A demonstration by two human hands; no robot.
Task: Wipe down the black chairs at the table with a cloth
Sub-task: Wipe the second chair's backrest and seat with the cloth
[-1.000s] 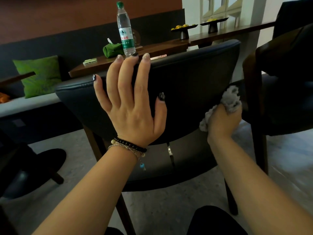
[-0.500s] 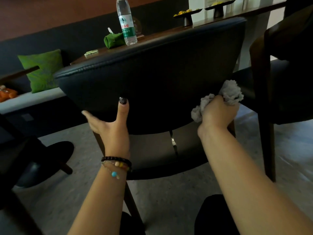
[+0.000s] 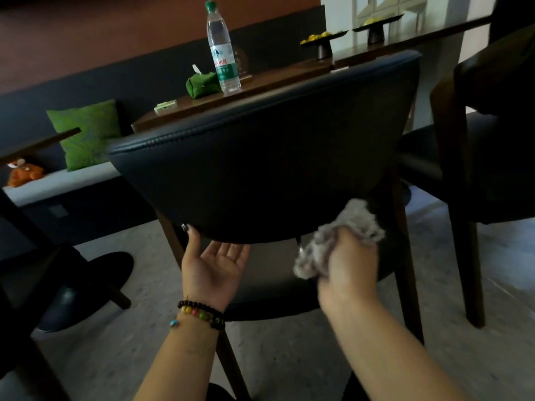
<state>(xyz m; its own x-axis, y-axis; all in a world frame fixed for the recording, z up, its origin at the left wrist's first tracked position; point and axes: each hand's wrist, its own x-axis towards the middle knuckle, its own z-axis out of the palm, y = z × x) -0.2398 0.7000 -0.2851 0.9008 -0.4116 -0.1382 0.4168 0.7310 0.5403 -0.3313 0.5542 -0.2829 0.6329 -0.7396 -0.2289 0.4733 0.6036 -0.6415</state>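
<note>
As seen from the head view, the right hand (image 3: 348, 266) grips a soft, crumpled cloth (image 3: 338, 241) at the black chair (image 3: 260, 169) backrest's lower edge; the left hand (image 3: 214, 267), palm up, fingers hooked under that edge, steadies it. The padding looks smooth, the frame stiff. A second chair (image 3: 489, 140) stands close on the right; a water bottle (image 3: 222, 50) is on the table (image 3: 275, 79) beyond.

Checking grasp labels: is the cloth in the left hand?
No, the grey cloth is bunched in the right hand; the left hand grips the lower edge of the chair backrest.
</note>
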